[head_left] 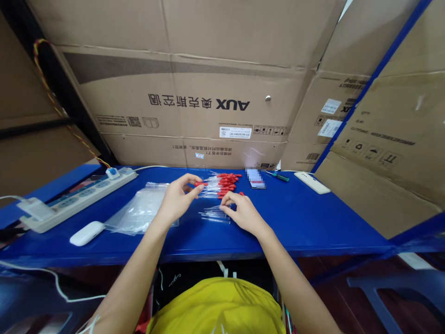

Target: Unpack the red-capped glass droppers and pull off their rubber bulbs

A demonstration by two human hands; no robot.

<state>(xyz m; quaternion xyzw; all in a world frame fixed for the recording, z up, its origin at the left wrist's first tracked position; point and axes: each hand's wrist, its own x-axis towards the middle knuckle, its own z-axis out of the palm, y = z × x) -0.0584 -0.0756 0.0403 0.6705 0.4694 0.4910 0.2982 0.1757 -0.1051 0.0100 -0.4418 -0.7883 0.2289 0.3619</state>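
yellow cloth [219, 306], six o'clock; our left hand [176, 198] should steady its pinched slim red piece [201, 184]; right hand [244, 214] curled, hold unclear.

Two plugs [37, 208] sitting in one power strip [85, 192]; one screwdriver [280, 176] lying out; red-tipped sticks [225, 181] and clear rods [215, 220] overlapping, uncountable.

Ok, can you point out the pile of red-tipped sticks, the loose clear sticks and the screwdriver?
Red-tipped sticks [225, 183]: head view, red ends near the pile's middle.
Clear sticks [214, 215]: head view, middle of the loose bunch.
Screwdriver [280, 176]: head view, its green handle.
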